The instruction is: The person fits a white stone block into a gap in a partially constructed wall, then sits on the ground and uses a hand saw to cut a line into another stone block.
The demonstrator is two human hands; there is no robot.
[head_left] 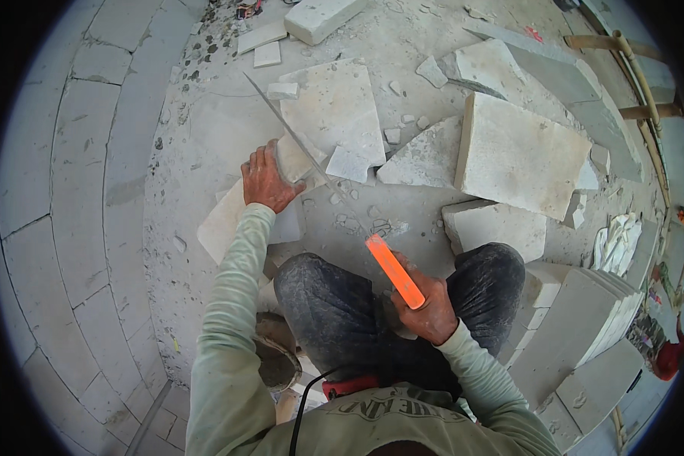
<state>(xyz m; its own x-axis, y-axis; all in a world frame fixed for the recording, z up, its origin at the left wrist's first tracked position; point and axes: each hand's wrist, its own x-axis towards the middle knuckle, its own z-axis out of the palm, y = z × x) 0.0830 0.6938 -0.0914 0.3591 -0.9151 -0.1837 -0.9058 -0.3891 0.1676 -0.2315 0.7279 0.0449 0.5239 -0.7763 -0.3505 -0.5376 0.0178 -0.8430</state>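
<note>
I hold the orange handle (394,270) of a long, thin saw in my right hand (425,308). Its blade (281,118) reaches up and leftward, crossing over or beside a small white block piece (295,156); I cannot tell whether they touch. My left hand (270,178) grips that piece from the left, thumb toward the blade. The piece lies by a larger dusty white slab (330,99). Under my left wrist a pale slab (219,219) lies on the dusty floor, partly hidden by my arm. My bent knees are below both hands.
A block wall (83,175) runs along the left. Broken slabs (517,152) lie ahead and right. Stacked blocks (562,334) stand by my right knee, near a white cloth (615,243). Wooden poles (634,113) are at the right edge. A bucket (273,353) sits by my left leg.
</note>
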